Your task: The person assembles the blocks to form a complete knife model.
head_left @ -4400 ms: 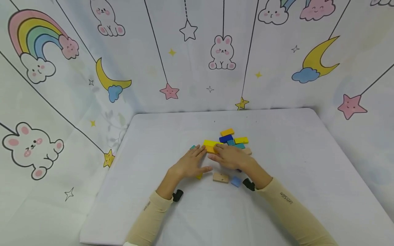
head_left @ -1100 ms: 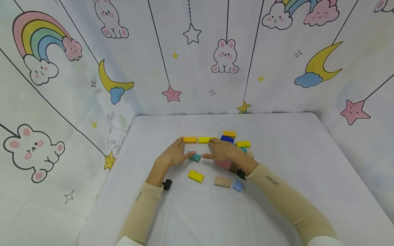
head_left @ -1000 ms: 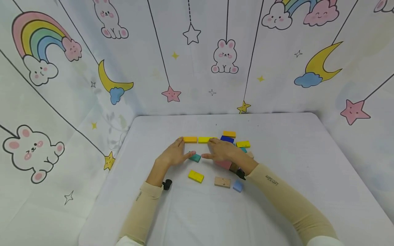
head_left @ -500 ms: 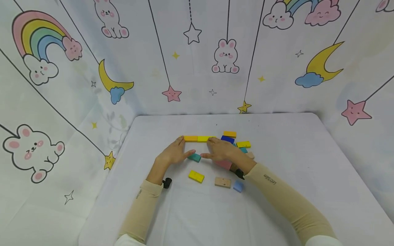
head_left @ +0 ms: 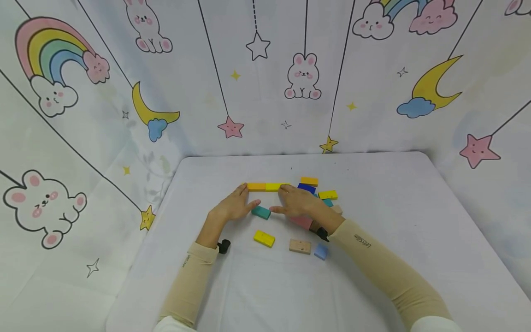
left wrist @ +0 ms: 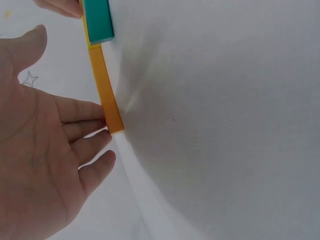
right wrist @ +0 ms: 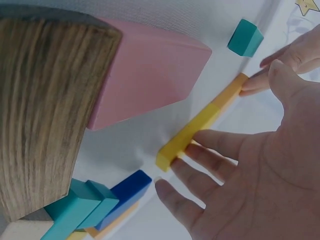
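Note:
An orange block and a yellow block lie end to end in one line, their ends touching. My left hand has its fingertips against the orange block's outer end, the fingers nearly straight in the left wrist view. The fingertips of my right hand touch the yellow block along its side and outer end, with the fingers spread in the right wrist view. Between the two thumbs lies a teal block; neither thumb is seen holding it.
Beside the right hand lie a pink block, a brown wood-grain block, a dark blue block and several others. Nearer the body are a yellow block, a plain wooden block and a light blue block.
The orange and yellow blocks, side by side at first, were later in line with a small gap, which has closed. My left hand moved left, then held nearly still, its thumb shifting slightly off the teal block.

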A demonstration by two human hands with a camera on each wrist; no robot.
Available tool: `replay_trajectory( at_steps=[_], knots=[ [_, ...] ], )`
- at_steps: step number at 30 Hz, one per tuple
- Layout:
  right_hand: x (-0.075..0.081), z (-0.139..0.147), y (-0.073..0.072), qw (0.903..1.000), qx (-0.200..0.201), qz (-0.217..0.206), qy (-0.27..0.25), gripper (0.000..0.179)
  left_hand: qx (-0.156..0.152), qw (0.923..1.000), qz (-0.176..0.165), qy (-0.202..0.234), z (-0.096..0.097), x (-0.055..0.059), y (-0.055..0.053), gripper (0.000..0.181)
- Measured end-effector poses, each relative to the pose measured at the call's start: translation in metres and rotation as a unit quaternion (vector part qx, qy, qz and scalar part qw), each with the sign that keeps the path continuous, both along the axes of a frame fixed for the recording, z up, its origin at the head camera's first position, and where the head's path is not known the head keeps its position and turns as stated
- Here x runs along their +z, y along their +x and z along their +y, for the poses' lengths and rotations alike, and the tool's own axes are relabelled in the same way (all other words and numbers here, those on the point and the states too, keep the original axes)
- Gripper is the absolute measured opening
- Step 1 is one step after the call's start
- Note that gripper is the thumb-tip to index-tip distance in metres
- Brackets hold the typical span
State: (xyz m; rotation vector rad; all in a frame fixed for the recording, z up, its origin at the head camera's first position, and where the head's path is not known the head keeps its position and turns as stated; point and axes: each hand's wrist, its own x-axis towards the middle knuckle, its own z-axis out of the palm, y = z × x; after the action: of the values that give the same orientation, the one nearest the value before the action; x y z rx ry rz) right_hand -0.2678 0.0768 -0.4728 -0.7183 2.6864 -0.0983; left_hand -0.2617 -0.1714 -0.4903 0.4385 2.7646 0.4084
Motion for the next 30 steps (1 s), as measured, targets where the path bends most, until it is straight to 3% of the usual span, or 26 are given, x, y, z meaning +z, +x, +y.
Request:
replay_trajectory(
  at_steps=[16,25,30],
  knots=[
    [-0.003,0.004,-0.004,0.9999,-0.001,0.016,0.001,0.085,-0.001,0.9998,0.013,-0.012,0.004,-0.004,-0.004,0.08],
    [0.003,0.021,-0.008,0.9973,-0.053,0.027,-0.043,0.084,0.002,0.9998,0.013,-0.015,0.006,-0.002,-0.004,0.076],
    [0.008,0.035,-0.005,0.9976,-0.044,0.041,-0.033,0.082,-0.003,0.9999,0.01,-0.01,0.006,0.003,-0.003,0.073]
  ],
)
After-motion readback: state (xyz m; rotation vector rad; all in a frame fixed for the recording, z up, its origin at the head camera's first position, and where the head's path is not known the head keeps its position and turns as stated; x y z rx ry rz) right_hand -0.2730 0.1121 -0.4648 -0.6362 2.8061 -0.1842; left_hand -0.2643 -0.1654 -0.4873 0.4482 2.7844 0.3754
